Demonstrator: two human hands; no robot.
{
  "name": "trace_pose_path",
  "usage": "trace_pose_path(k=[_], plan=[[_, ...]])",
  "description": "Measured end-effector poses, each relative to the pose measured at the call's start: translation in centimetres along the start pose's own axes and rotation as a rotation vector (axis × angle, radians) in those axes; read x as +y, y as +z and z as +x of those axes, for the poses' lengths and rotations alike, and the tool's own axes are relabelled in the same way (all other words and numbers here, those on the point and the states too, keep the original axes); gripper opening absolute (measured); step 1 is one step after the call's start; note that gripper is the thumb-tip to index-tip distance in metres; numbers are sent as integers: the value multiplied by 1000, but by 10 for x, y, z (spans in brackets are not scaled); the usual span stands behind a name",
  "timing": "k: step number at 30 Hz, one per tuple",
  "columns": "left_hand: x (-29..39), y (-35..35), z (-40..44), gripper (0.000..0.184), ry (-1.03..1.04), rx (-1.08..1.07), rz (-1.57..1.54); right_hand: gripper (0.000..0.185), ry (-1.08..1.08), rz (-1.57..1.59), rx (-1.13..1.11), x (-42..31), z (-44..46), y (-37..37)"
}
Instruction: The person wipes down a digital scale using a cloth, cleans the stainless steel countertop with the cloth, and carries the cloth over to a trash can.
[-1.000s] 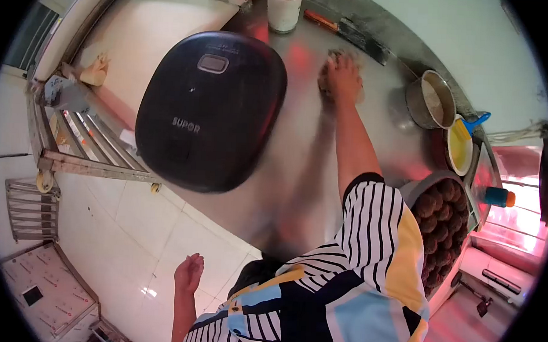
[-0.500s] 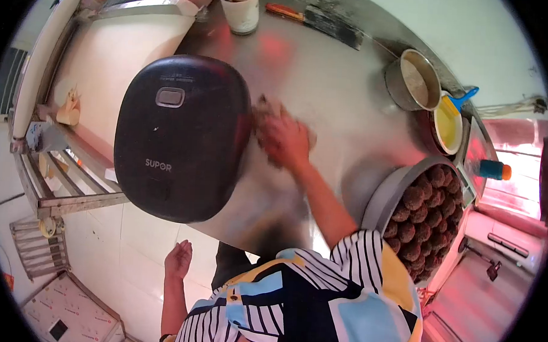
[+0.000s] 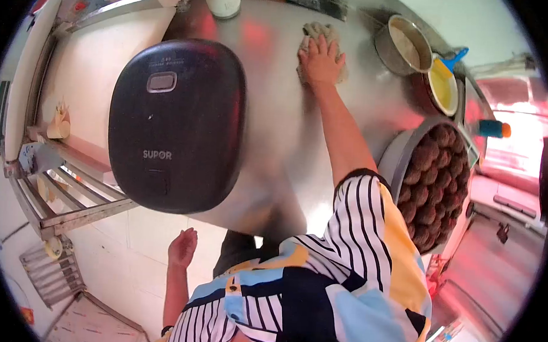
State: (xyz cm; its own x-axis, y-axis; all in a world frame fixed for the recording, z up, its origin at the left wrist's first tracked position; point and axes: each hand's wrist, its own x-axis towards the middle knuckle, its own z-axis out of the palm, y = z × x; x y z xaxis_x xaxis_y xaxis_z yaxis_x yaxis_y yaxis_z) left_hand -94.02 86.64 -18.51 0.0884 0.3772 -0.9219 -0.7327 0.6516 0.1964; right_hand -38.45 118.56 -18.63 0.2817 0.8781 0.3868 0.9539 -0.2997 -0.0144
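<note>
My right hand lies palm down with its fingers spread on a crumpled beige-grey cloth on the metal counter. The cloth shows beyond the fingertips and on both sides of the hand. Below the counter's front edge hangs my left hand, loosely curled with nothing visible in it and touching nothing. Between my arms and the pale board at the left stands a black SUPOR appliance with a rounded square lid.
A large round container of brown balls stands at the right. Behind it are a bowl of yellow liquid and a metal pot. A white cup and a broad blade lie towards the back. The pale board is at left.
My right hand and the cloth first moved left close to the black appliance, then away from it towards the back of the counter. My left hand still hangs low. The view has shifted.
</note>
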Motion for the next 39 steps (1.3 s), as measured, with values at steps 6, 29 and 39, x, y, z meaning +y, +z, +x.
trace_pose_path(k=[6, 29, 39], plan=[[25, -25, 18, 32, -60, -22, 6, 37, -284, 306, -271, -52, -236, -123], [41, -13, 25, 35, -121, -62, 152, 40, 48, 319, -580, -6, -227, -125], [32, -34, 22, 33, -113, 50, 173, 31, -145, 163, -344, -50, -116, -93]])
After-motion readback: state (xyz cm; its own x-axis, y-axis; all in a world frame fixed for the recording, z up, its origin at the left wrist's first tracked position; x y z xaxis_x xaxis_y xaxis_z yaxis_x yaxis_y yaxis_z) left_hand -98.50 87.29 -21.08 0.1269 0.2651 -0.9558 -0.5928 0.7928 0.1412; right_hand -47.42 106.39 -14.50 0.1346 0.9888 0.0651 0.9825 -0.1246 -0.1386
